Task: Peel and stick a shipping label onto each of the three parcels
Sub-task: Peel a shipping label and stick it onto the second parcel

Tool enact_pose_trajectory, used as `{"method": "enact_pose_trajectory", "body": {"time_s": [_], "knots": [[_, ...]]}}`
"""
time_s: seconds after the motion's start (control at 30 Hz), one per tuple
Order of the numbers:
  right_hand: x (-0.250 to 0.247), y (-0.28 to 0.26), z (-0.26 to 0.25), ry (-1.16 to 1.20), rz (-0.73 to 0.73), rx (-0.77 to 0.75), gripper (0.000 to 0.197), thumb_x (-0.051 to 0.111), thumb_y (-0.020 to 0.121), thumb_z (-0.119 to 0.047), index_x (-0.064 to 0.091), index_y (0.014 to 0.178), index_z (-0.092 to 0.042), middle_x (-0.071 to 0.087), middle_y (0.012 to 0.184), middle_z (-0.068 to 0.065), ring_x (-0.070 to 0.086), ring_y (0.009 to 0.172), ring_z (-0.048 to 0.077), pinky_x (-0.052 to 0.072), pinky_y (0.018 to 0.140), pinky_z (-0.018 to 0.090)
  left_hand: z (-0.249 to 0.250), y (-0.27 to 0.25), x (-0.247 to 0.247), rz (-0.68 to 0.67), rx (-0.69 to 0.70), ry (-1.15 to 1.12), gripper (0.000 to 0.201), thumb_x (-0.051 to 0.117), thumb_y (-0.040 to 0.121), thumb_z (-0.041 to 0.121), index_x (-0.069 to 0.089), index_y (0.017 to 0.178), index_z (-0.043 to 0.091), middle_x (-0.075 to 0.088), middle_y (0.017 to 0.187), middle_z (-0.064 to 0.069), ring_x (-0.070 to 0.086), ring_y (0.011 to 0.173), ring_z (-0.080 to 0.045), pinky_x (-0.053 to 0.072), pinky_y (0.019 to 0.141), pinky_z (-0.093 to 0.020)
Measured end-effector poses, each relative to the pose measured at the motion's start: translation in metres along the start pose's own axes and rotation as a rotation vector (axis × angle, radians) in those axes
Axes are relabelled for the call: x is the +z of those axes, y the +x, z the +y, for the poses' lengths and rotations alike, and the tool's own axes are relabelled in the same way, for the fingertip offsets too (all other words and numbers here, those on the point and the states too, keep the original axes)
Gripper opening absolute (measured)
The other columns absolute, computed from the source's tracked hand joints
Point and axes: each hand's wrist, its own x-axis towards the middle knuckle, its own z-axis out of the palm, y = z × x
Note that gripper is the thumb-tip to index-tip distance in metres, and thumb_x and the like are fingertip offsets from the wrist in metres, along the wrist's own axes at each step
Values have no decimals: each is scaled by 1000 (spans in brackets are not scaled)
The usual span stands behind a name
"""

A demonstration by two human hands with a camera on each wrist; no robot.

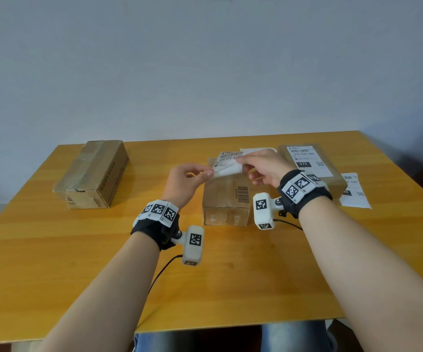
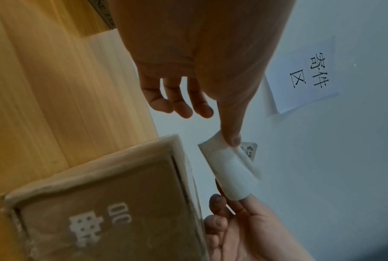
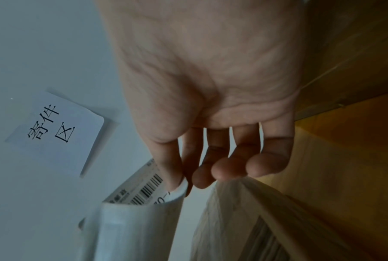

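Observation:
Both hands hold a white shipping label (image 1: pixel 228 161) in the air above the middle cardboard parcel (image 1: pixel 227 199). My left hand (image 1: pixel 209 174) pinches the lower left corner of its white backing (image 2: pixel 228 169) between thumb and forefinger. My right hand (image 1: pixel 241 162) pinches the printed label (image 3: pixel 144 190) at its right edge; the sheet curls between the two hands. A bare parcel (image 1: pixel 91 174) lies at the far left. The right parcel (image 1: pixel 337 181) carries a stuck label (image 1: pixel 307 161) on top.
Another loose printed label (image 1: pixel 354 191) lies flat on the wooden table (image 1: pixel 230 275) at the right edge. A white sheet (image 1: pixel 256 149) lies behind the middle parcel. A paper sign (image 2: pixel 305 74) hangs on the wall behind.

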Motion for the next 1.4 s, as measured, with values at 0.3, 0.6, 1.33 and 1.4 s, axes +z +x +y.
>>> {"method": "enact_pose_trajectory", "body": {"time_s": [0.3, 0.6, 1.33, 1.4], "knots": [[-3, 1, 1, -24, 35, -7, 19, 79, 93, -29, 77, 103, -13, 67, 79, 3, 52, 57, 12, 41, 48, 26, -2, -1, 3, -15, 32, -21, 16, 83, 90, 25, 83, 98, 11, 70, 93, 6, 60, 70, 13, 46, 63, -8], [-1, 3, 7, 19, 34, -43, 16, 83, 89, -22, 79, 103, -16, 70, 82, 4, 55, 54, 12, 48, 48, 27, -2, -3, 2, -61, 21, -41, 10, 82, 90, 17, 81, 96, 9, 68, 90, 8, 60, 69, 14, 46, 62, -7], [3, 27, 25, -15, 88, 7, 15, 86, 86, -33, 74, 93, -27, 60, 87, 2, 46, 62, 13, 36, 45, 25, -8, -11, -1, -206, 83, 177, 17, 87, 85, 20, 81, 84, 35, 49, 82, 8, 42, 75, -7, 36, 67, -12], [3, 28, 27, 7, 75, 8, 13, 85, 87, -31, 75, 93, -26, 59, 81, 1, 44, 57, 11, 34, 43, 23, -10, -12, -1, -206, 80, 186, 14, 87, 86, 20, 82, 86, 33, 50, 82, 8, 42, 74, -7, 37, 66, -12]]}}
